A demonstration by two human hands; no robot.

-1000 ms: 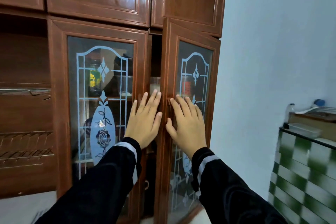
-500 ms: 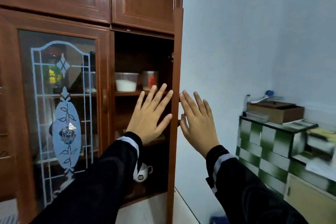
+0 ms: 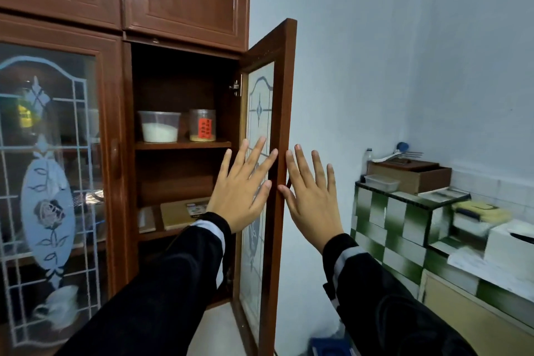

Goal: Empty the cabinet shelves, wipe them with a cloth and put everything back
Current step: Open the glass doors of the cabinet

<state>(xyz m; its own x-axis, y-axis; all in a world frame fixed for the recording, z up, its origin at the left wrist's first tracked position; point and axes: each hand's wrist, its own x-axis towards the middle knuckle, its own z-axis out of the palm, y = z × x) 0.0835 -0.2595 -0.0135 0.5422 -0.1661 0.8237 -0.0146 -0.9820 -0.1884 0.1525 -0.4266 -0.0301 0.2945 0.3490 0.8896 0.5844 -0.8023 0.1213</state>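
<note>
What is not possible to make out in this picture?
Head view only.
Items behind the left glass door: frosted pattern and blur hide them.
Lowest compartment: the left sleeve covers it.
Red label on the jar: writing too small.
Blue object: cut off by bottom edge.

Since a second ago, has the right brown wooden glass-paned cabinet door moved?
Yes. The door has swung open to the right, away from the shut left glass door, uncovering the wooden shelf.
</note>
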